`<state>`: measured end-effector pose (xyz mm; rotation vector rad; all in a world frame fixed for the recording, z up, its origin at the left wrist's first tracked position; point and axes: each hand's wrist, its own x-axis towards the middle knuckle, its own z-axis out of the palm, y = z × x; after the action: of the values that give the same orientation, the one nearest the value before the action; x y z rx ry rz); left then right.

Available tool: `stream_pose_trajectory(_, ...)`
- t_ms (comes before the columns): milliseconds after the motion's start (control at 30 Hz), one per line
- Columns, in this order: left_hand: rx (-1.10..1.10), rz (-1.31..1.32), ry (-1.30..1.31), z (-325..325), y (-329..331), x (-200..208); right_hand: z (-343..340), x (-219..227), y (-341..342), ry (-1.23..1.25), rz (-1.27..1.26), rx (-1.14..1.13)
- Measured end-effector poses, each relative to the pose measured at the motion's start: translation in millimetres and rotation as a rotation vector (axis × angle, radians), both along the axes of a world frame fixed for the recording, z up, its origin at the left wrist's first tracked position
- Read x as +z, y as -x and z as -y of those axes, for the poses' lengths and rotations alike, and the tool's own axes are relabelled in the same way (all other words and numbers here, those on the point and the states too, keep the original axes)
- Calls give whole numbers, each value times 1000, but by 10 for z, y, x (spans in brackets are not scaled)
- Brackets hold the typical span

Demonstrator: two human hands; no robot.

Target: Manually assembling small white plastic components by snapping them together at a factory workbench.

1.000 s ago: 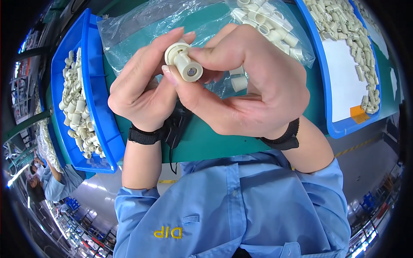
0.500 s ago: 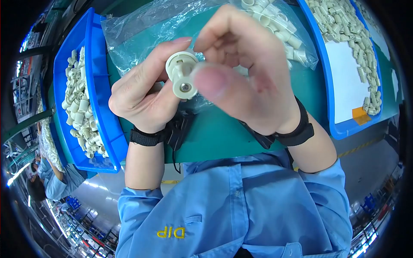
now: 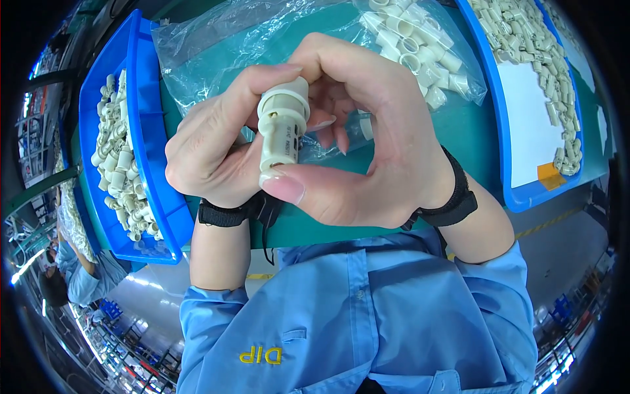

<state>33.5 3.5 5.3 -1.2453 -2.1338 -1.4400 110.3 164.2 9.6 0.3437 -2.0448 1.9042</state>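
Over the middle of the table I hold up a cream plastic cylindrical fitting (image 3: 283,121), with a wide ringed collar at its upper end and slots down one side. My left hand (image 3: 213,141) is closed around its left side, index finger along the collar. From the right, my right hand (image 3: 387,148) grips the same piece, its thumb pressed against the lower end and its index finger curled at the collar. Some of the other fingertips are hidden behind the fitting.
A blue bin (image 3: 170,217) at the left holds many similar cream pieces. Farther back, a clear plastic bag (image 3: 210,49) contains short white tubes (image 3: 423,52). At the right stands a blue tray (image 3: 502,131) with white paper and rows of cream parts.
The fitting has tipped from showing its screwed end to showing its slotted side. My right thumb has moved down and left onto its lower end, and the right index finger has closed in.
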Motion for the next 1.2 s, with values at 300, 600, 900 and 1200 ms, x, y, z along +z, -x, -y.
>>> stream_pose_trajectory(300,6,-21,-47,-11,8,-42,12,-22,-11,70,76,88)
stream_pose_trajectory(600,-181,-112,-128,-48,184,-31,10,-79,73,218,68,167)
stream_pose_trajectory(900,-308,-204,-94,20,58,332,-31,259,-46,470,288,452)
stream_pose_trajectory(1200,-488,-261,-184,195,-271,696,238,762,-582,247,231,357)
